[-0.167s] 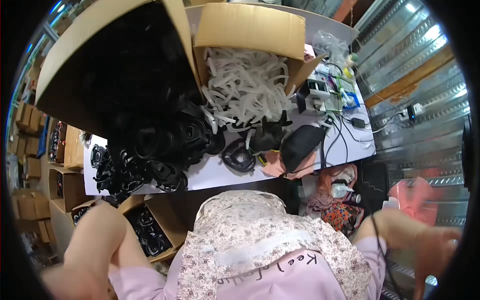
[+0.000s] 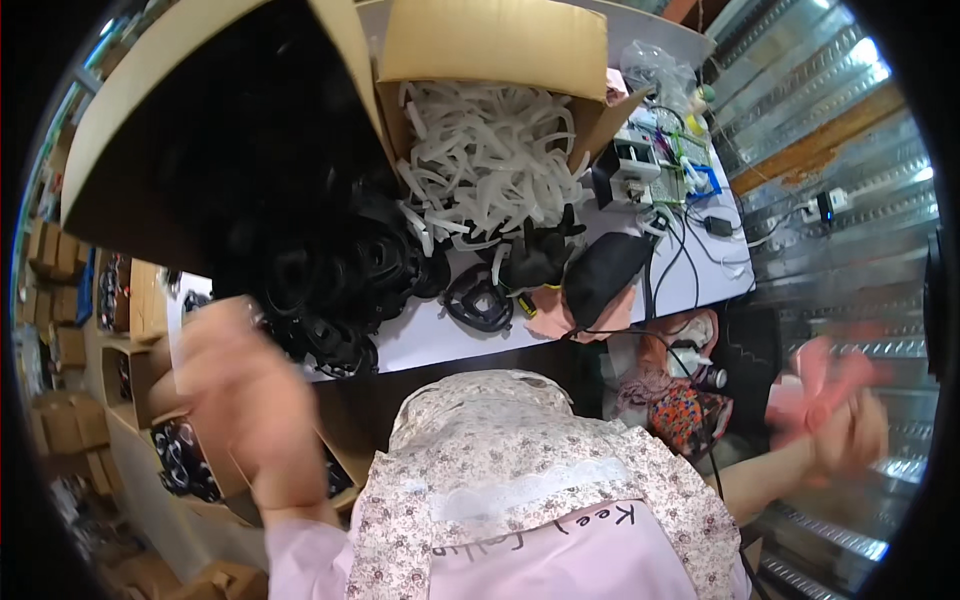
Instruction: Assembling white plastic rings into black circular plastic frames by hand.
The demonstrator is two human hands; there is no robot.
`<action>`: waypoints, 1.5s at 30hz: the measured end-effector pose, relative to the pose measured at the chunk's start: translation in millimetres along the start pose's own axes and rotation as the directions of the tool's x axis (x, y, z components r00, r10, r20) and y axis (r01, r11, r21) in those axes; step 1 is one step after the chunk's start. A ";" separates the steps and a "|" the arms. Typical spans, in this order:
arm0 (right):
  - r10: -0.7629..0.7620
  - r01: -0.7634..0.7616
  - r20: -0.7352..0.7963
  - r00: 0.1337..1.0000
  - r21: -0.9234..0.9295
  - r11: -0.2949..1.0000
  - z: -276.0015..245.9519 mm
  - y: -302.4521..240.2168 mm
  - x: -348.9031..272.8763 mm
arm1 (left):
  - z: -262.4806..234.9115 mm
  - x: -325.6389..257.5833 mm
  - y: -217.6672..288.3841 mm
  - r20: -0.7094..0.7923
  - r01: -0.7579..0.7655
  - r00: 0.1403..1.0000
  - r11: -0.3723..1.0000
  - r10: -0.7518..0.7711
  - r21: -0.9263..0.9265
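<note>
At the left of the frame, can see the left hand [image 2: 245, 390], blurred, raised over the near-left corner of the white table [image 2: 425, 350]. Cannot tell whether clenched, released or grasping anything. Just beside, at centre left, can see the heap of black plastic parts [image 2: 375, 260], partly in deep shadow at the mouth of a large cardboard box [image 2: 355, 70].

At the right of the frame, can see the right hand [image 2: 850, 435], also blurred, overlapping the lower edge of the pink fan [image 2: 825, 375]. Cannot tell whether touching or grasping the fan, or apart in front. Behind both, can see a ridged metal wall [image 2: 885, 260].

At upper centre, can see an open carton [image 2: 495, 40] full of white curved strips [image 2: 490, 165]. Below, on the table, can pick out a loose black ring [image 2: 470, 305], and to the right a black pouch [image 2: 605, 280] lying partly over a pink cloth [image 2: 550, 318]. At upper right, can see a crumpled clear bag [image 2: 660, 75]. At lower centre, can see a flowered apron [image 2: 500, 410] over a pale pink top [image 2: 560, 565].
</note>
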State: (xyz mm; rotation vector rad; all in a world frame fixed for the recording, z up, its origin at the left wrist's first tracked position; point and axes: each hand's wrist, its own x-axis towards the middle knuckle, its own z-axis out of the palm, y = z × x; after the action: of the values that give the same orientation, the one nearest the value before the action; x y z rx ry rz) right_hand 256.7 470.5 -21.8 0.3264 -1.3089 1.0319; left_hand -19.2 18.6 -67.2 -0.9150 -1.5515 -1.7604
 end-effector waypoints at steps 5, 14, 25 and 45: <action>0.802 -0.510 -0.209 0.559 -0.850 0.134 -105.3 117.6 -230.9 | 85.7 -187.7 -117.7 0.452 0.880 0.313 0.434 -0.835 0.192; 0.975 -0.532 0.215 0.051 -0.821 0.209 -51.3 71.7 -421.4 | 178.6 -182.8 -178.9 0.627 0.607 0.443 0.729 -0.641 0.316; 0.949 -0.959 -0.149 -0.278 -0.010 -0.283 64.6 225.0 -370.1 | 184.9 -256.4 -251.6 0.388 0.206 0.448 0.515 -0.806 0.832; 0.969 -0.970 0.154 0.194 -0.119 0.213 122.8 153.6 -296.4 | 155.3 -193.1 -100.9 0.271 0.781 0.428 0.503 -0.862 0.370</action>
State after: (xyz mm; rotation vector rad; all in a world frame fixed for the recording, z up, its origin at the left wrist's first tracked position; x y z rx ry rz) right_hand 86.1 336.4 -303.7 -0.5846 -1.7100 2.1459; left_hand 25.1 185.6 -271.4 -0.4166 -2.7789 -2.0326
